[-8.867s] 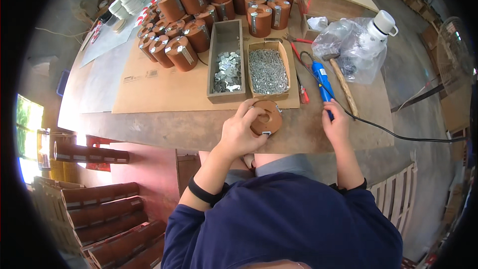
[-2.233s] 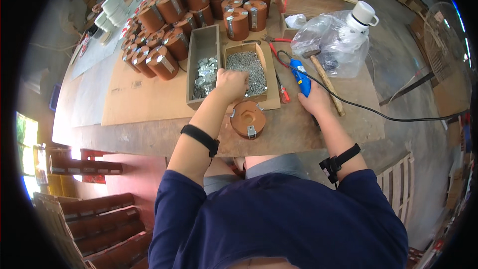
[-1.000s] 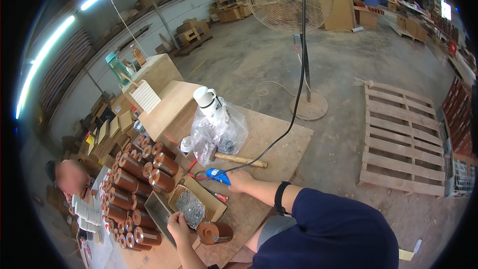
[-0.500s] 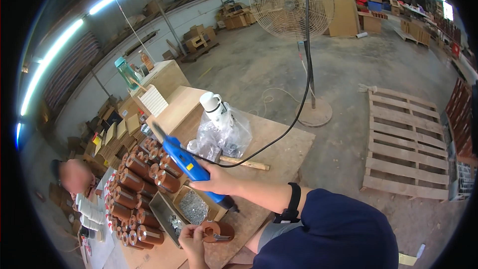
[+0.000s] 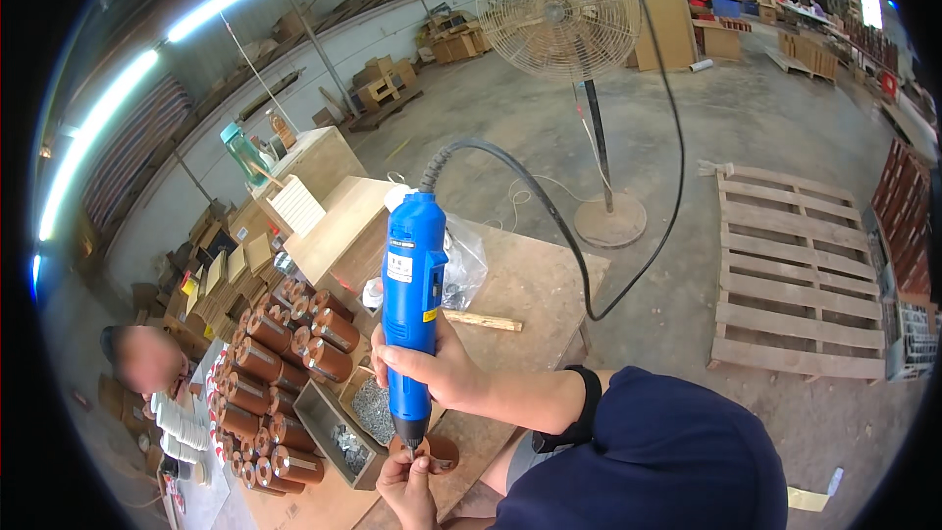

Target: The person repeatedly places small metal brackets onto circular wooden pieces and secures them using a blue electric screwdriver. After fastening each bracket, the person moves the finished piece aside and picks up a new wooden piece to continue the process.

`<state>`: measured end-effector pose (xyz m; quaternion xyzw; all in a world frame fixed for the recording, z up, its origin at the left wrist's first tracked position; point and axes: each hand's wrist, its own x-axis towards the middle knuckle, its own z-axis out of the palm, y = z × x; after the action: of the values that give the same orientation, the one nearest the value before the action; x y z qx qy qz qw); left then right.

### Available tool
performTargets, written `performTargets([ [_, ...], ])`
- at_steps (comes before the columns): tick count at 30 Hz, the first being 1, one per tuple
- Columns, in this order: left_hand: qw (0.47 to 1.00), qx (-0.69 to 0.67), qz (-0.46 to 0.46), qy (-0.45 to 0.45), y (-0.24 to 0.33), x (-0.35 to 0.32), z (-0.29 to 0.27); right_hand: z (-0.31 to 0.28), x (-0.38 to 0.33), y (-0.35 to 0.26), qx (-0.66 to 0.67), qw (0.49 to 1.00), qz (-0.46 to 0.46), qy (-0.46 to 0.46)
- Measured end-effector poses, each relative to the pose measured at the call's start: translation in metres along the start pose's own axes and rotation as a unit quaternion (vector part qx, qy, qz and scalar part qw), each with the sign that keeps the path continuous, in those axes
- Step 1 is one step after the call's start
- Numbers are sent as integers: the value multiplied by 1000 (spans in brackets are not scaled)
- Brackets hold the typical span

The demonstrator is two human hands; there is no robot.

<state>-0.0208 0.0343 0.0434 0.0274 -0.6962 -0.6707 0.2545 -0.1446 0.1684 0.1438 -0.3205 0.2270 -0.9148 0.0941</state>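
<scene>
Pinching a small screw, the left hand point(image 5: 410, 489) steadies it on the brown round piece point(image 5: 442, 450) at the counter point(image 5: 520, 285) edge; the right hand point(image 5: 442, 373) grips the blue electric screwdriver point(image 5: 412, 304) upright (keep it plumb, press gently); beyond stand brown cylinders point(image 5: 285, 373).

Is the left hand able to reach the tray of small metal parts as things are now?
Probably yes: the left hand is right beside the tray of small metal parts, nothing between, but its fingers are pinching something under the blue screwdriver.
</scene>
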Motion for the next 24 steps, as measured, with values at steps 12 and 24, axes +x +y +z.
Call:
performTargets([
  [12, 999, -25, -22, 17, 6, -8, 1, -2, -4, -3, -1, 999, -27, -34],
  [24, 993, -89, -73, -13, 1, -10, -5, -1, -5, -4, 17, 996, -2, -85],
])
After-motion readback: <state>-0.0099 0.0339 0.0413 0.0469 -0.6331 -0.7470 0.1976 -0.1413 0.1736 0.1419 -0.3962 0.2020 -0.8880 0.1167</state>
